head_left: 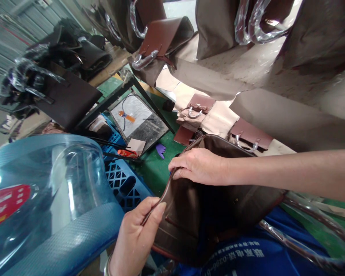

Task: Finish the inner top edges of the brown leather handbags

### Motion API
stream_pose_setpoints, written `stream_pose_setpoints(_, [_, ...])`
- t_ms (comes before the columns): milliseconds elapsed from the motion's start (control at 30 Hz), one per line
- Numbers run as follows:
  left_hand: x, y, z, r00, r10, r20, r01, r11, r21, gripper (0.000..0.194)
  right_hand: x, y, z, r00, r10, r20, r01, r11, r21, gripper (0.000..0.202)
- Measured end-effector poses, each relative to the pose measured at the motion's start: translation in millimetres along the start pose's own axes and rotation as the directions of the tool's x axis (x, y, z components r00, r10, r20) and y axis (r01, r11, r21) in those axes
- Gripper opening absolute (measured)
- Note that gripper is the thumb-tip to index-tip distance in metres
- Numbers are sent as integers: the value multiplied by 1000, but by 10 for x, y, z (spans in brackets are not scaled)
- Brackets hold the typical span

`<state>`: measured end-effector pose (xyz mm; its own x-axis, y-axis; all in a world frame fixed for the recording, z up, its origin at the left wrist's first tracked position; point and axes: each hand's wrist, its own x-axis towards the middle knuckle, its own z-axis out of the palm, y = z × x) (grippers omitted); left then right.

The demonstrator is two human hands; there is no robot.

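A dark brown handbag (181, 214) lies tilted across the lap, its mouth open toward me and its inside in shadow. My left hand (139, 234) pinches the bag's edge between thumb and fingers at the lower left. Farther up that same edge, my right hand (195, 165) is closed over the rim, fingers curled round it. Plastic-wrapped handles (299, 245) of a bag loop out at the lower right. Beneath the bag is blue cloth (247, 253) with white printed characters.
A big blue water bottle (74, 191) stands close on the left, beside a blue plastic crate (126, 184). Behind is a metal-framed stand (158, 128) with an orange bottle (127, 116). Brown bags (166, 38) fill a table at the back; dark bags (66, 92) are piled left.
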<state>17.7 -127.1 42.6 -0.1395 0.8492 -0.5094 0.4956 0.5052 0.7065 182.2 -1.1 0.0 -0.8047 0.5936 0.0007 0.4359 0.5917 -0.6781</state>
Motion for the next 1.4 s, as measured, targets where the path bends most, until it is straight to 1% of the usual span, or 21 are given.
stream_pose_setpoints(67, [-13,7,8,1000,-15,-18,15,1000,-9,27,22,6,-22,999,-13,49,13,1000,-3,14])
stream_pose_setpoints(133, [-26,11,15,999,-30,-40,30,999,-14,27,33,4,-35,998,-1,58,2,1000,-13,14])
stream_pose_setpoints(267, [-15,11,-13,998,-54,12,54,998,-13,28,39,-1,-10,999,-7,32,9,999,-39,16])
stream_pose_setpoints(333, [23,43,-57,994,-91,67,91,996,-6,29,47,-1,9,1000,-6,16,7,999,-48,15])
stream_pose_setpoints(433, [131,182,-122,969,-115,220,105,993,57,31,64,-4,15,1000,16,12,-15,998,-64,13])
stream_pose_setpoints(500, [242,315,-135,945,-76,317,54,995,79,38,70,-11,6,1000,27,4,-26,997,-74,10])
stream_pose_setpoints(567, [382,434,-116,927,-29,374,-3,996,84,40,69,-16,-2,999,32,-14,-33,995,-91,8])
stream_pose_setpoints(667, [592,522,-57,901,-1,434,-45,994,98,26,56,1,3,998,52,-31,-56,992,-117,11])
stream_pose_setpoints(733, [680,524,-23,898,4,440,-55,993,104,22,31,40,14,998,45,-39,-49,993,-111,15])
stream_pose_setpoints(800, [710,505,-9,907,-2,422,-48,993,108,21,-12,101,22,998,0,-65,-5,997,-79,19])
stream_pose_setpoints(867, [700,480,-15,916,-39,398,-6,994,111,21,-69,170,14,993,-27,-112,24,999,-33,26])
stream_pose_setpoints(900, [690,468,-24,916,-62,397,23,995,102,21,-98,204,2,991,-20,-130,18,1000,-12,29])
stream_pose_setpoints(933, [680,457,-33,913,-82,400,50,995,89,22,-122,236,-14,990,-8,-138,8,1000,-1,29])
stream_pose_setpoints(1000, [668,438,-50,905,-104,414,83,994,67,23,-150,288,-52,991,6,-134,-9,1000,-21,21])
stream_pose_setpoints(1067, [668,423,-61,901,-104,422,89,995,54,24,-144,328,-82,994,10,-113,-14,999,-41,11])
stream_pose_setpoints(1133, [675,413,-65,899,-101,425,91,995,43,25,-118,355,-95,993,33,-112,-36,999,-22,8])
stream_pose_setpoints(1233, [684,410,-66,888,-108,447,108,994,24,28,-78,375,-84,988,71,-134,-69,997,17,9])
stream_pose_setpoints(1400, [690,424,-60,876,-111,469,105,994,38,34,-59,379,-48,983,79,-167,-81,997,0,15])
